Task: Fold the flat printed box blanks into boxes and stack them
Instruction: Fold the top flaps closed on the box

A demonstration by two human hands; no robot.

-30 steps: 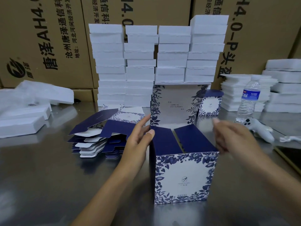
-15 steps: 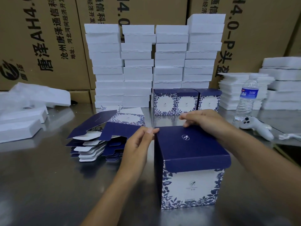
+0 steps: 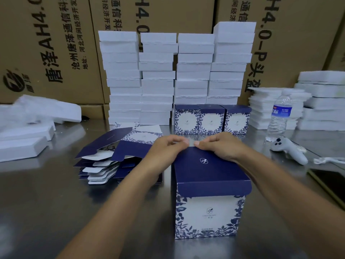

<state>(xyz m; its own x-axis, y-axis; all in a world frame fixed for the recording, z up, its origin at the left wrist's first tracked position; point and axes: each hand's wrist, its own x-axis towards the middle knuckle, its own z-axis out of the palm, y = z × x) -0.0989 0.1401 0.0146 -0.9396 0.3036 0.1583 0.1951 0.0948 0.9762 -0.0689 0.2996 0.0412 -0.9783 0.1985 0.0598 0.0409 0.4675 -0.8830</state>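
Brown printed cartons (image 3: 46, 43) form a wall behind the far edge of the steel surface (image 3: 46, 212). Against them, along the middle of that far edge, rise four tall stacks of white foam trays (image 3: 194, 71). Lower foam piles (image 3: 321, 101) sit toward the far right corner, and loose foam pieces (image 3: 24, 139) lie toward the left edge.

The box (image 3: 209, 215) stands upright nearest the near edge, a little right of centre. Its blue-and-white floral front faces the camera. Its dark blue lid (image 3: 203, 165) is folded down over the top, with the tuck flap overhanging the front face.

Just left of it, and farther back, lies a loose, fanned pile of flat blanks (image 3: 104, 165). Three finished boxes (image 3: 211, 119) stand in a row, side by side, at the foot of the foam stacks.

The left hand (image 3: 166, 148) and the right hand (image 3: 220, 146) meet at the lid's far edge, almost touching each other. Both have their fingers curled down over that edge, holding the lid down.

A water bottle (image 3: 279, 116) stands toward the right edge, with a white controller (image 3: 287, 149) lying just in front of it.
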